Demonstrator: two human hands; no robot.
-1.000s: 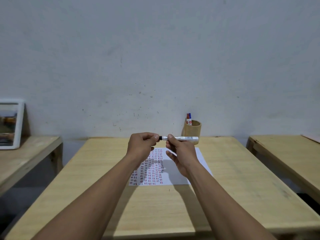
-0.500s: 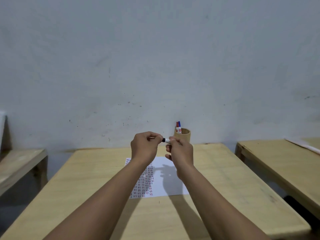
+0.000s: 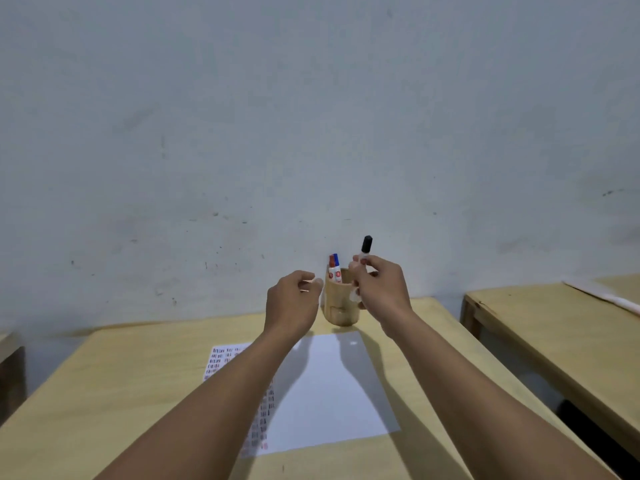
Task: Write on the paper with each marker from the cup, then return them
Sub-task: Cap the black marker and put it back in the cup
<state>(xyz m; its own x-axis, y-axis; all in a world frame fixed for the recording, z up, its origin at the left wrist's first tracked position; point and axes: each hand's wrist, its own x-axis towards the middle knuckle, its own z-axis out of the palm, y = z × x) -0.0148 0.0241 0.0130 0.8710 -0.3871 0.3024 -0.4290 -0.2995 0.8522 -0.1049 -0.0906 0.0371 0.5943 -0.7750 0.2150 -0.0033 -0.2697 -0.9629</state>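
My right hand [image 3: 379,289] grips a capped black marker [image 3: 365,245] nearly upright, cap end up, just right of and above the wooden cup [image 3: 337,303]. Its lower end is hidden by my fingers. In the cup stand two markers, one red-capped and one blue-capped [image 3: 334,268]. My left hand [image 3: 292,299] hovers left of the cup with loosely curled fingers and nothing in it. The white paper [image 3: 332,386] lies on the wooden table [image 3: 114,386] below my arms, with rows of red and dark marks down its left side.
A second wooden table [image 3: 568,327] stands to the right across a narrow gap, with a white sheet at its far edge. A bare grey wall rises right behind the cup. Another table's corner shows at far left.
The cap was pressed onto the black marker with both hands. My left hand has let go, and my right hand has swung the marker upright and carried it forward to the cup.
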